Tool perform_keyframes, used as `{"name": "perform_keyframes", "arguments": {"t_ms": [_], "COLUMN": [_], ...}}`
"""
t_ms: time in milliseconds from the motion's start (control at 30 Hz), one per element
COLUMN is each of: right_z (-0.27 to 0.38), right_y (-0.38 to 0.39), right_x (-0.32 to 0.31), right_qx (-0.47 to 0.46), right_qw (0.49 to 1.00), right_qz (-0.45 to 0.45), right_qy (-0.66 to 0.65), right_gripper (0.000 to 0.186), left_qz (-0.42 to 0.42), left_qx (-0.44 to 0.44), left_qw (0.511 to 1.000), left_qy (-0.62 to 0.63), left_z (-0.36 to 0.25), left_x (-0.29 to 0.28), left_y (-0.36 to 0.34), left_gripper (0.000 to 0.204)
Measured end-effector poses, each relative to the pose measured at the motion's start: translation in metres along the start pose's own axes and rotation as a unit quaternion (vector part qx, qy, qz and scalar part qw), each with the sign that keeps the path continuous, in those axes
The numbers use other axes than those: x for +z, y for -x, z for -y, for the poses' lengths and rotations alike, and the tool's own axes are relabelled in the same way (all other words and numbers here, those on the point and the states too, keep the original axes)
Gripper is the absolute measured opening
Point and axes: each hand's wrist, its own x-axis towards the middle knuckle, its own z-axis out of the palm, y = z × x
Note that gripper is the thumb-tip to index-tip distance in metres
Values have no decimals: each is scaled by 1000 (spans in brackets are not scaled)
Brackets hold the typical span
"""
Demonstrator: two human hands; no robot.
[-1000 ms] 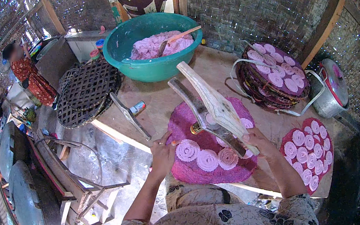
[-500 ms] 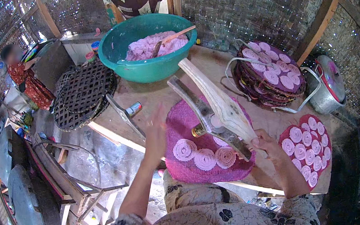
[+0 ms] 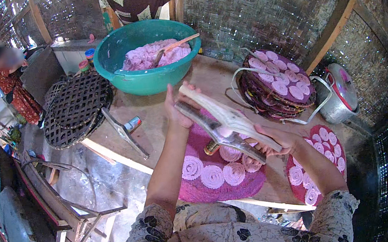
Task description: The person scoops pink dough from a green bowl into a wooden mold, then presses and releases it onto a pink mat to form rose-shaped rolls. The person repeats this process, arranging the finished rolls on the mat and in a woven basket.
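Observation:
A wooden hand press (image 3: pixel 225 119) with two long handles hangs tilted over a round pink mat (image 3: pixel 223 193). At its near end my right hand (image 3: pixel 277 140) is closed round the handles. The far end is gripped by my left hand (image 3: pixel 180 108), its fingers partly hidden behind the wood. A small metal cylinder (image 3: pixel 211 147) sticks out from the press's middle. Below it, coiled pink dough rosettes (image 3: pixel 212 176) lie along the near part of the mat; the press and my right hand hide some of them.
A green basin (image 3: pixel 149 80) of pink dough with a wooden spoon stands behind. Left are woven trays (image 3: pixel 79 102) and another wooden press (image 3: pixel 122 130). Right are stacked rosette trays (image 3: pixel 276 78), a lidded pot (image 3: pixel 340 94) and another rosette mat (image 3: pixel 310 186). A person (image 3: pixel 19 95) stands far left.
My left hand has moved up and taken hold of the press's far end. The two handles are closer together. More coiled dough shows beneath the press. The whole view has shifted slightly.

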Motion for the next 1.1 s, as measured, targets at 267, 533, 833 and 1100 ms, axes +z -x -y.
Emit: {"name": "perform_keyframes", "arguments": {"t_ms": [267, 533, 833, 1100], "right_z": [1, 26, 23, 10], "right_y": [-35, -21, -15, 4], "right_x": [4, 11, 10, 22], "right_qx": [29, 45, -9, 8], "right_qw": [987, 982, 974, 976], "right_qz": [-108, -120, -152, -174], "right_qy": [114, 140, 167, 128], "right_gripper": [74, 66, 68, 61], "left_qz": [-18, -38, -26, -45], "left_qx": [82, 116, 112, 100], "left_qw": [995, 992, 992, 993], "left_qy": [48, 40, 53, 49], "left_z": [-6, -7, -5, 3], "left_x": [-75, -49, -41, -28], "left_y": [8, 4, 0, 15], "left_gripper": [43, 46, 48, 42]}}
